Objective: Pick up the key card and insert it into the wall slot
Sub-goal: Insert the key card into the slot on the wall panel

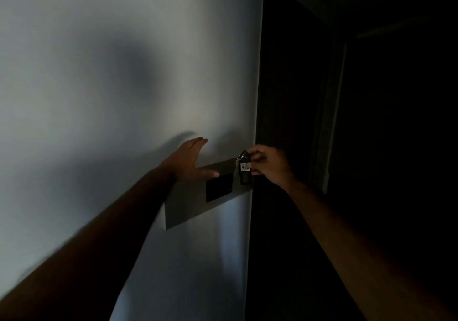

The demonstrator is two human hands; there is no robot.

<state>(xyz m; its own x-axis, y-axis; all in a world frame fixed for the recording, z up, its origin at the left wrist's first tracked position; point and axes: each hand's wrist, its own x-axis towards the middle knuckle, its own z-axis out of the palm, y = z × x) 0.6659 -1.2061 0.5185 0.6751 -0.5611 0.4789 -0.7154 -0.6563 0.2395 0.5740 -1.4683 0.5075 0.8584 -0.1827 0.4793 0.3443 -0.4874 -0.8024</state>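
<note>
A dark key card tag (244, 172) with a small white label and a ring on top hangs against the grey wall plate (188, 209), at the plate's right end by the wall corner. My right hand (269, 165) pinches the tag's upper part. The slot itself is hidden behind the tag and too dark to make out. A black switch panel (219, 187) sits on the plate just left of the tag. My left hand (190, 159) rests flat on the wall above the plate's upper edge, fingers spread, holding nothing.
The pale wall (111, 72) fills the left half and ends at a vertical corner just right of the plate. Beyond the corner lies a very dark doorway or passage with a faint door frame (329, 122). The room is dim.
</note>
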